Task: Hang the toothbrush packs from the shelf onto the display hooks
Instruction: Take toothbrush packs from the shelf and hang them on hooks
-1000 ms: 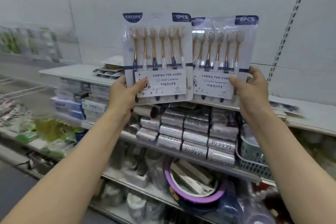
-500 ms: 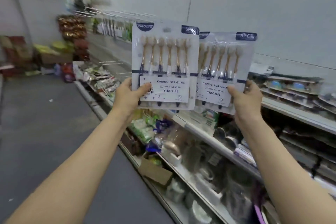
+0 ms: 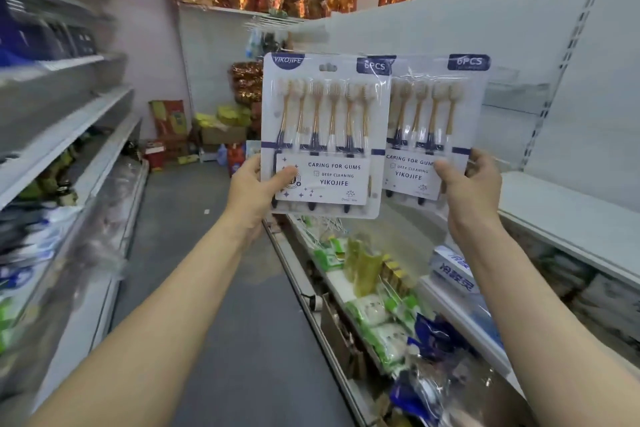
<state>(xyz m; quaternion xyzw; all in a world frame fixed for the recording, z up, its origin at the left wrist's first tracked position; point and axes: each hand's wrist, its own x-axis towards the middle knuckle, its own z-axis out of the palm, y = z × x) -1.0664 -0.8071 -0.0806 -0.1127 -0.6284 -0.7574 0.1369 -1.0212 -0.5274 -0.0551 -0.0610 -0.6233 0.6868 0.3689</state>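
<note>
Step in hand: by the look of it, the carry to the hooks. Both packs are off the shelf and neither is hung yet.
Left grip [image 3: 256, 191]: clenched on the lower left corner of the left toothbrush pack [image 3: 325, 135], thumb [image 3: 285, 174] on the printed card and the other fingers behind it.
Right grip [image 3: 474, 191]: grasping the lower right corner of the right toothbrush pack [image 3: 436, 121] in the same way, thumb on the front.
Packs: both are held upright at chest height over the aisle floor [image 3: 194, 253], faces to the camera. The left pack overlaps the left edge of the right one.
Hang hole [image 3: 327, 67]: a small slot at the top centre of the left pack, clear of the fingers. The right pack's slot is hidden behind the overlap.
Display hooks [image 3: 268, 22]: thin wire prongs, blurred, on the white back panel further down the aisle — well apart from the packs.
White shelf [image 3: 561, 218]: runs along the right side, just beside the right forearm.
Doing it well: hang one pack at a time. Separate the packs first so each slot can be seen, then bring a slot level with a prong's tip and slide the pack straight back.
Grip advice: a hold nearer the top edge would likely steady the slot — a corner hold lets the card swing.
Risk: the clear blister looks slippery, and a tilted pack could catch or miss the prong.
</note>
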